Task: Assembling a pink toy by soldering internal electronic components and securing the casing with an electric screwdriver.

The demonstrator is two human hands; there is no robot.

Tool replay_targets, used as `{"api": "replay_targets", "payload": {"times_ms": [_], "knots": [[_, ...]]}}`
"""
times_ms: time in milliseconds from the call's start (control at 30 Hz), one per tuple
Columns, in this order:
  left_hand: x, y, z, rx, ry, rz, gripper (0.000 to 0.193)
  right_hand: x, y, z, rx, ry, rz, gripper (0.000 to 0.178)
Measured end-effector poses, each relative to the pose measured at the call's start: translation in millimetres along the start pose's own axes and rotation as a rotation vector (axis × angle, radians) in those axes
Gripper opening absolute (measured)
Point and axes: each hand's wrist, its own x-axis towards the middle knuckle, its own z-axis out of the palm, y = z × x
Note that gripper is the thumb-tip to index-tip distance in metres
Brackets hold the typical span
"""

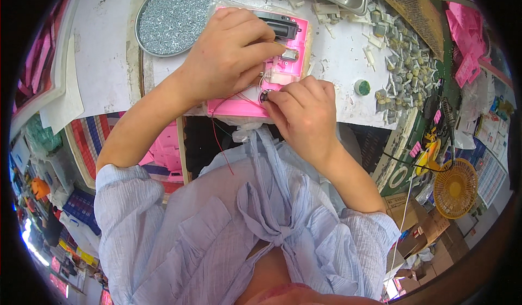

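While the pink plastic shell [239, 108] lies open side up at the table's near edge, you have both hands over it. Its plastic is smooth and slightly glossy, with a straight near edge and a raised rim along the right. Its long axis runs away from your body, the far end leaning to your right. Across that far end sits a black oblong module [283, 29], hard and ridged, lying roughly crosswise; nearer you is a small silvery block [289, 55]. Your right hand [304, 117] pinches a small dark round part [265, 95] between thumb and index finger, just above the shell. Your left hand [231, 52] arches over the shell's left half, fingers bent, the index tip beside the silvery block; you can't tell from this view whether its fingertips grip anything. A thin red wire [216, 136] trails from the shell over the table edge onto your crinkled pale-blue top [201, 212].

Farther out, to your left, a round metal dish [137, 32] brims with shiny little screws [174, 19]. On your right, a flat green disc [362, 87] lies near a heap of stubby, dull-grey cylindrical parts [405, 66].
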Motion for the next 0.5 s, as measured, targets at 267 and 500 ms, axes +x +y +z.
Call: {"api": "replay_targets", "payload": {"times_ms": [267, 500], "knots": [[0.8, -3.2, -6.8, -0.019, 0.047, 0.023, 0.034, 4.2, -3.2, -8.3, 0.062, -0.028, 0.065, 0.021], [21.5, -6.9, -3.7, 0.069, 0.003, 0.129, 0.018, 3.6, 26.7, -25.0, 0.058, 0.104, 0.085, 0.017]]}}
